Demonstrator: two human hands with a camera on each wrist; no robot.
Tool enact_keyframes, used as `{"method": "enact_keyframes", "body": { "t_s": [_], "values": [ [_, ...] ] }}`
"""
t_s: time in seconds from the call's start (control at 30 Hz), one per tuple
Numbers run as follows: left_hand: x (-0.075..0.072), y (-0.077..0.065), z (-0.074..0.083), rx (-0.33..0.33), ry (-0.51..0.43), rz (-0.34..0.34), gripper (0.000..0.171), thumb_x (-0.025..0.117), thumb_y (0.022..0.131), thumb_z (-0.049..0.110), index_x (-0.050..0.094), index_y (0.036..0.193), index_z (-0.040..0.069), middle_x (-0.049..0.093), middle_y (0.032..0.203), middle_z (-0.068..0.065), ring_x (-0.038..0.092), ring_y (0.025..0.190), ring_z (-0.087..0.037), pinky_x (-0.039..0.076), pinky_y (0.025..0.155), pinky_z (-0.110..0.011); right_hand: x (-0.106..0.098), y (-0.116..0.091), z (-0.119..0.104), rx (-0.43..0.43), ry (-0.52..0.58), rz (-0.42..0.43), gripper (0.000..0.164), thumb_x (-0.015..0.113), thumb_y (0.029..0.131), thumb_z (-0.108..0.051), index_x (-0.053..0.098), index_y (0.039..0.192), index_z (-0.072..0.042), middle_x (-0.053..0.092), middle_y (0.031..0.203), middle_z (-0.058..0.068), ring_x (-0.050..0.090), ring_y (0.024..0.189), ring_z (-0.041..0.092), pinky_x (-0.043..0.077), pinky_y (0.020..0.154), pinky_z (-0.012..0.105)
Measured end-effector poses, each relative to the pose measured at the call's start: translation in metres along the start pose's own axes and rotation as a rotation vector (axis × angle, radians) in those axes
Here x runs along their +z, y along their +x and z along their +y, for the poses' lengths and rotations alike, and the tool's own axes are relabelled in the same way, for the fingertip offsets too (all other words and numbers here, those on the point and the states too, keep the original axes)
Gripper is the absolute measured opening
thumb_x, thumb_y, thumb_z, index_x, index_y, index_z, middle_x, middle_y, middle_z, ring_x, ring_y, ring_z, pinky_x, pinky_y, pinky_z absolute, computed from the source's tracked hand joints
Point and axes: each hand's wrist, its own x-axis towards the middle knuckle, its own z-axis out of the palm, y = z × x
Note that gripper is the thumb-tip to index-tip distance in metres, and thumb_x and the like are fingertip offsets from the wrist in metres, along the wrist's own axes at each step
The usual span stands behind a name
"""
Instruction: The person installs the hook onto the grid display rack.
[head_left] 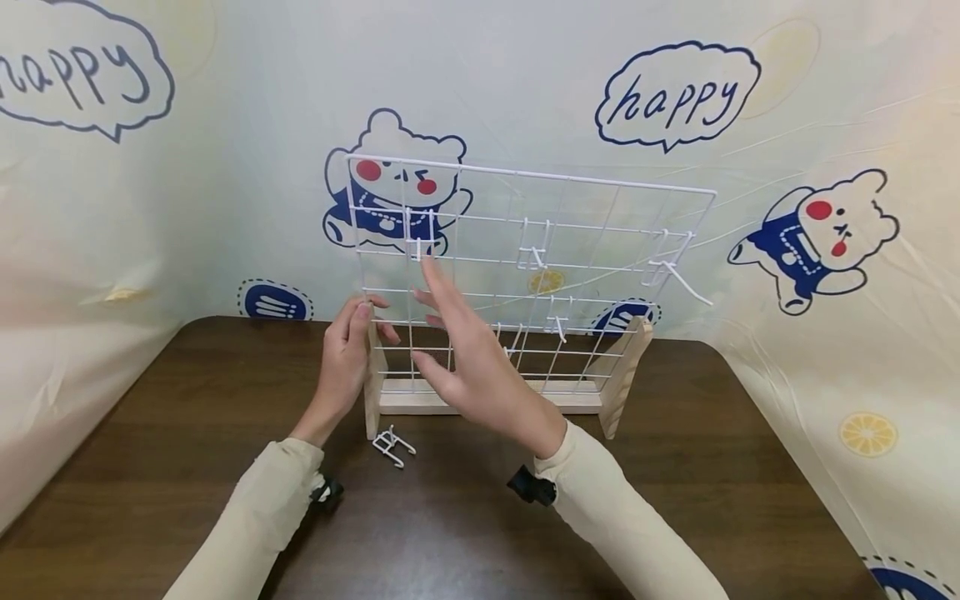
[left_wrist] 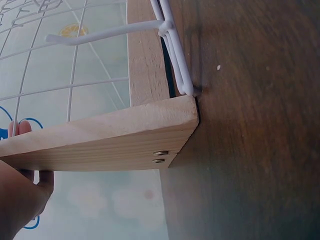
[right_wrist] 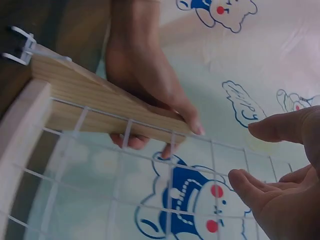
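A white wire grid panel (head_left: 532,174) stands in a pale wooden base (head_left: 487,404) on the table. My left hand (head_left: 343,354) grips the upper part of the base's left side piece (left_wrist: 100,137), thumb on one side and fingers on the other. My right hand (head_left: 480,362) is raised in front of the grid with fingers extended and thumb apart, holding nothing. Its index fingertip appears just below a white hook (head_left: 418,247) hanging at the grid's upper left; whether they touch cannot be told. A loose white double-pronged hook (head_left: 392,446) lies on the table by the base's left foot.
More white hooks hang on the grid, including one at upper middle (head_left: 534,257), one lower down (head_left: 558,323) and a long-armed one (head_left: 686,282) at the right. Behind the brown table (head_left: 450,533) hangs a printed cloth (head_left: 540,75) with cartoon bears.
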Motion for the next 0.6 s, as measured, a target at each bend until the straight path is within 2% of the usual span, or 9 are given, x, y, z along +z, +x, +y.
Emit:
{"method": "enact_keyframes", "body": {
  "t_s": [0.2, 0.37, 0.6],
  "values": [
    [0.004, -0.002, 0.024, 0.000, 0.003, 0.000, 0.039, 0.034, 0.109, 0.020, 0.053, 0.117, -0.013, 0.063, 0.079, -0.029, 0.063, 0.078, -0.038, 0.048, 0.071, -0.034, 0.009, -0.017, 0.002, 0.027, 0.044, -0.014, 0.081, 0.068, 0.088, 0.008, 0.022, 0.155, 0.003, 0.031, 0.157, 0.019, 0.049, 0.133, 0.028, 0.045, 0.102, 0.029],
    [0.004, -0.003, 0.024, 0.003, 0.010, 0.000, 0.038, 0.034, 0.109, 0.019, 0.054, 0.117, -0.012, 0.063, 0.078, -0.026, 0.062, 0.079, -0.038, 0.047, 0.070, -0.034, 0.018, -0.028, 0.004, 0.063, 0.101, -0.025, 0.073, 0.067, 0.088, 0.007, 0.030, 0.151, 0.003, 0.039, 0.151, 0.018, 0.053, 0.129, 0.027, 0.047, 0.100, 0.028],
    [0.004, -0.004, 0.024, 0.002, 0.006, -0.004, 0.039, 0.034, 0.109, 0.019, 0.052, 0.119, -0.014, 0.058, 0.084, -0.038, 0.060, 0.081, -0.045, 0.048, 0.073, -0.031, 0.026, -0.041, 0.004, 0.136, 0.144, -0.064, 0.065, 0.067, 0.091, 0.003, 0.037, 0.149, -0.002, 0.045, 0.145, 0.012, 0.055, 0.125, 0.021, 0.048, 0.097, 0.026]
  ]
}}
